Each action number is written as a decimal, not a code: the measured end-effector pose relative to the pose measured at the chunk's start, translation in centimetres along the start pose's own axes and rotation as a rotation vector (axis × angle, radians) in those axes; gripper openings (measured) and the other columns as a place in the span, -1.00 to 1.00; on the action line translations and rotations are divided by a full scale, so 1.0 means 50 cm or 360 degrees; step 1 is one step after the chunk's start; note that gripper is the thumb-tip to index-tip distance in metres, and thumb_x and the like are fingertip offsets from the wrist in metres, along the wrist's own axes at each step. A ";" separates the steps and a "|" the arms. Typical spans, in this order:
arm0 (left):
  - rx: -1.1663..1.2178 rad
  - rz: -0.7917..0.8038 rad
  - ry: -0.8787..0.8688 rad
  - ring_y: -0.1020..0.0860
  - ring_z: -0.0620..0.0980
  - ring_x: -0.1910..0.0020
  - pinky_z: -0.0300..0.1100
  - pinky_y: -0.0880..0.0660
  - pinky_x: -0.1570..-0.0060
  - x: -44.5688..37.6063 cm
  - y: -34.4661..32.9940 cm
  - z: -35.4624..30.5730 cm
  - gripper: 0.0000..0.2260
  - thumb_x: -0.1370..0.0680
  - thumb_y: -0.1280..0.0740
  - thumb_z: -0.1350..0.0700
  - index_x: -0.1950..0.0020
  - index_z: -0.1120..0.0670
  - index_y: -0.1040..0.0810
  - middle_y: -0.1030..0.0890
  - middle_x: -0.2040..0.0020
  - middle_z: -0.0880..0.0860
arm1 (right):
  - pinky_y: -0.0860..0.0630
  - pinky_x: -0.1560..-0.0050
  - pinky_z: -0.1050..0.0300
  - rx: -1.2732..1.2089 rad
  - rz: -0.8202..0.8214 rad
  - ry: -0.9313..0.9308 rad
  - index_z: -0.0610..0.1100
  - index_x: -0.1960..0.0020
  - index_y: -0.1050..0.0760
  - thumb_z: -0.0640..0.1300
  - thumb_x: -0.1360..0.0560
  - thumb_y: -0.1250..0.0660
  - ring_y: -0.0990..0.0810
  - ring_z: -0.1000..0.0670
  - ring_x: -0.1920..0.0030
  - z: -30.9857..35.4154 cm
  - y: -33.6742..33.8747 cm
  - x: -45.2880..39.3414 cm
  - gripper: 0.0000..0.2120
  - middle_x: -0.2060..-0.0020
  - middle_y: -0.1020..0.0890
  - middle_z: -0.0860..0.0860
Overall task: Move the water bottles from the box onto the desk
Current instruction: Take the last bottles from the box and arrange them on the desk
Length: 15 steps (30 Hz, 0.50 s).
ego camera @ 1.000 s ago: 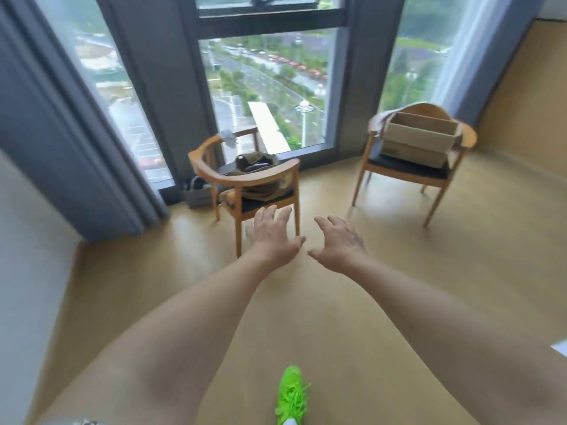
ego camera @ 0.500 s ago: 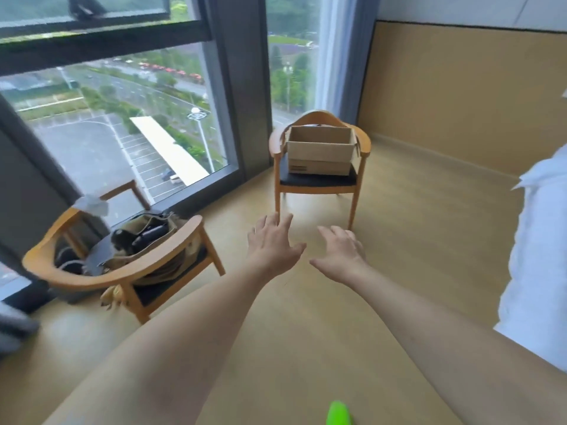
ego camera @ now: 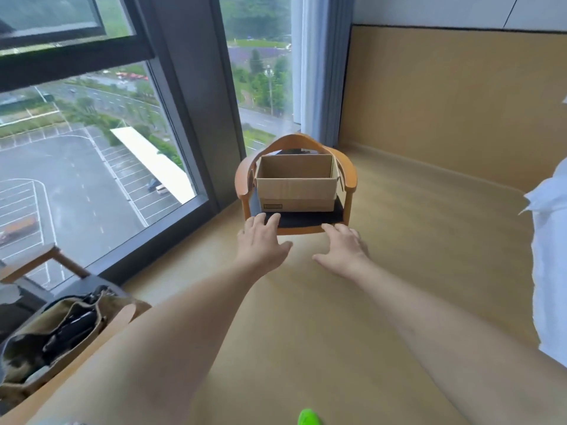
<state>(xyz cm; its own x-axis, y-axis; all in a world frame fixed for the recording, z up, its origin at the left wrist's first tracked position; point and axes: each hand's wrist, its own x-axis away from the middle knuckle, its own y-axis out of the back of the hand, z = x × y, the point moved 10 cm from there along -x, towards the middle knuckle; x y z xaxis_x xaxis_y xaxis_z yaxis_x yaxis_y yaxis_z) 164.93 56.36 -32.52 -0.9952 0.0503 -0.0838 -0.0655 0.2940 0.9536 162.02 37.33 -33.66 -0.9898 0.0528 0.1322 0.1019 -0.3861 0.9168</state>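
Note:
An open cardboard box (ego camera: pixel 296 191) stands on the black seat of a wooden armchair (ego camera: pixel 348 174) by the window, straight ahead. Its inside bottom is hidden by the front wall, and no water bottles show. Both arms are stretched forward. My left hand (ego camera: pixel 262 240) and my right hand (ego camera: pixel 345 248) hover side by side with relaxed fingers, holding nothing, in line with the chair's front edge. No desk is in view.
A second wooden chair (ego camera: pixel 40 262) at the lower left holds an olive bag (ego camera: pixel 58 332). A tall window (ego camera: pixel 92 142) fills the left. White bedding (ego camera: pixel 549 271) hangs at the right edge. A green shoe (ego camera: pixel 308 418) shows at the bottom. Bare wooden floor lies between.
The view has turned right and moved closer to the chair with the box, which now sits centred and larger. Both hands stay stretched out, holding nothing.

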 end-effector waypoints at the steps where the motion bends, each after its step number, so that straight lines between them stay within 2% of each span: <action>1: 0.0006 -0.0017 -0.0019 -0.24 0.12 -0.46 0.08 -0.29 -0.37 -0.039 0.004 -0.013 -0.34 -0.47 -0.31 -0.24 -0.53 -0.07 -0.27 -0.35 -0.47 0.06 | -0.26 -0.40 -0.05 -0.0006 0.0010 0.0004 0.07 -0.55 -0.16 0.15 -0.45 -0.40 -0.22 -0.13 -0.47 0.000 0.005 -0.040 -0.25 -0.50 -0.27 -0.04; 6: 0.0009 0.0050 -0.0093 -0.21 0.11 -0.47 0.06 -0.28 -0.39 -0.216 -0.024 -0.057 -0.37 -0.50 -0.31 -0.18 -0.53 -0.04 -0.27 -0.34 -0.47 0.06 | -0.23 -0.42 -0.05 -0.0041 0.0070 0.0004 0.08 -0.55 -0.15 0.12 -0.43 -0.37 -0.18 -0.11 -0.48 0.006 0.005 -0.221 -0.24 -0.51 -0.25 -0.02; 15: -0.0016 0.0172 -0.0272 -0.25 0.13 -0.45 0.11 -0.31 -0.37 -0.608 -0.143 -0.053 -0.40 -0.50 -0.33 -0.12 -0.51 -0.06 -0.27 -0.36 -0.45 0.06 | -0.33 -0.34 -0.08 0.0033 0.0038 -0.0128 0.05 -0.54 -0.18 0.19 -0.44 -0.38 -0.28 -0.13 -0.43 -0.027 0.007 -0.615 -0.25 -0.47 -0.32 -0.05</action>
<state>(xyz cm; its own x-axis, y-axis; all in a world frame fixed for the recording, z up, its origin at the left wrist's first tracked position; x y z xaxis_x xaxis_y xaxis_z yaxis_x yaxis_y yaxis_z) 195.47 50.19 -36.02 -0.9698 0.2424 -0.0276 0.0397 0.2683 0.9625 192.36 34.34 -37.94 -0.9760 0.1179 0.1830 0.1280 -0.3690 0.9206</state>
